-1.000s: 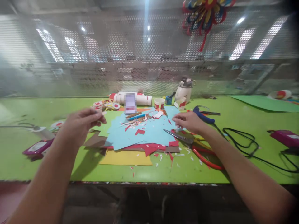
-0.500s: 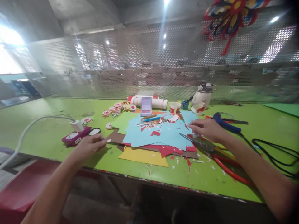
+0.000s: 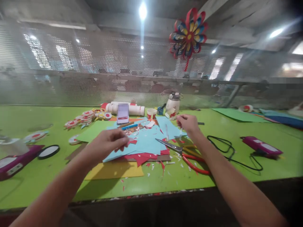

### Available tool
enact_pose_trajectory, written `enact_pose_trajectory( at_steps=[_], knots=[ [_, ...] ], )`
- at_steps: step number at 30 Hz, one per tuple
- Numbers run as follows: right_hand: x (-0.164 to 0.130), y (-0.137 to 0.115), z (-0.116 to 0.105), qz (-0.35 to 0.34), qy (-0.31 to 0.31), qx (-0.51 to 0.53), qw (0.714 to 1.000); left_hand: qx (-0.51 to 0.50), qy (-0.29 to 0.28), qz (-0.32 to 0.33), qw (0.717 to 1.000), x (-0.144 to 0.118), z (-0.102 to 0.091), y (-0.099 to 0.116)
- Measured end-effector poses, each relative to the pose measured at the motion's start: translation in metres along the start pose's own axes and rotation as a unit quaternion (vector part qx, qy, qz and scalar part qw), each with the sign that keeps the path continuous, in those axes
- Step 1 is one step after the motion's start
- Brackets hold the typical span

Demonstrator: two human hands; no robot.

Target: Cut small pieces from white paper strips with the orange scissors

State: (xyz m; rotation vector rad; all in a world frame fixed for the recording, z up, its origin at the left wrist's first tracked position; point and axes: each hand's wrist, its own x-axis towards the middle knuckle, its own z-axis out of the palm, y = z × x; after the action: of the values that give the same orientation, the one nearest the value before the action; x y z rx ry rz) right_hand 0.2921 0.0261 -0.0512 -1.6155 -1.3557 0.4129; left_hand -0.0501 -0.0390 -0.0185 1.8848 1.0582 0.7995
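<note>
My left hand [image 3: 111, 143] hangs over the left part of the stacked coloured paper, thumb and fingers pinched together. Anything at its fingertips is too small to make out. My right hand [image 3: 189, 124] is above the right end of the light blue sheets [image 3: 148, 142], its fingertips also closed. A faint pale bit shows below them, but I cannot tell whether it is held. Scissors with red handles [image 3: 195, 162] lie below my right hand, blades pointing left. A blue pen [image 3: 131, 126] and small paper scraps rest on the blue sheets.
Behind the paper stand a phone [image 3: 122, 113], a paper cup [image 3: 151, 113] and a white jug [image 3: 172, 102]. Red-and-white paper discs [image 3: 86, 117] are piled left. A purple power strip [image 3: 20, 160] lies far left; another purple device [image 3: 262, 146] with a black cord is right.
The view has swung right. My left hand has moved from beside the purple power strip to over the paper. My right hand has lifted a little and stays pinched.
</note>
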Motion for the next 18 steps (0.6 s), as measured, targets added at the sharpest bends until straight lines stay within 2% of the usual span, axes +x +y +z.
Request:
enact_pose_trajectory(
  at_steps=[3, 7, 10, 12, 15, 18],
  knots=[
    [0.003, -0.001, -0.003, 0.033, 0.027, 0.056, 0.997, -0.008, -0.053, 0.034, 0.998, 0.056, 0.027, 0.018],
    [0.005, 0.001, -0.006, 0.058, 0.044, 0.114, 0.991, 0.064, -0.086, -0.004, 0.994, 0.13, 0.085, 0.026],
    [0.006, 0.005, -0.004, 0.068, 0.039, 0.134, 0.988, 0.125, -0.127, -0.034, 0.983, 0.171, 0.132, 0.028],
    [0.007, 0.008, -0.001, 0.073, 0.03, 0.137, 0.987, 0.166, -0.157, -0.046, 0.972, 0.191, 0.156, 0.029],
    [0.008, 0.01, 0.001, 0.075, 0.015, 0.138, 0.988, 0.226, -0.182, -0.055, 0.955, 0.213, 0.176, 0.028],
    [0.009, 0.01, -0.001, 0.075, 0.01, 0.139, 0.987, 0.276, -0.2, -0.054, 0.939, 0.229, 0.183, 0.023]
  ],
)
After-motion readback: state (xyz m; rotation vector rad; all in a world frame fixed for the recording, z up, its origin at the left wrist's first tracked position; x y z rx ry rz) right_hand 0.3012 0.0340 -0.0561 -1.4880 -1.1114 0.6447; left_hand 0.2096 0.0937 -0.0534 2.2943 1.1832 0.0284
